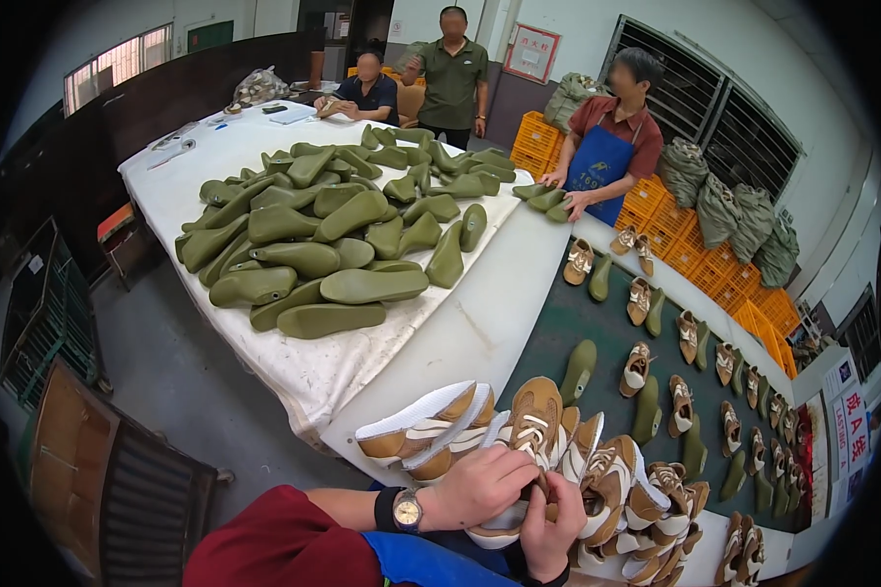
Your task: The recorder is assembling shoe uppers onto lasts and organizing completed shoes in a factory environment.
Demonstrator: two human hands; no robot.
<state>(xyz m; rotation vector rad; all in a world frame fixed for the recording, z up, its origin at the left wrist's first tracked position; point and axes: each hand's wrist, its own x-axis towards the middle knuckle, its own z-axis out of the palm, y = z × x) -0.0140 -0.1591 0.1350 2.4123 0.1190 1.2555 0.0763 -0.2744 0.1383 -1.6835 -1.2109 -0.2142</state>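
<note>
At the near edge of the white table, my left hand [478,486] and my right hand [550,523] meet with fingers pinched together. Between them is a tan and white shoe upper [497,533], gripped near its opening and partly covered by my fingers. Just beyond my hands stand more tan uppers with white laces, among them an upright one [535,416]. White-lined uppers [416,423] lean together on the left. A pile of laced uppers [612,479] lies against the right side.
Green shoe lasts [308,258] are heaped on a white-covered table [352,367]. On the right, a dark green belt [597,313] carries uppers and lasts in rows. A co-worker in a blue apron [597,181] handles lasts at its far end. Orange crates [685,235] line the wall.
</note>
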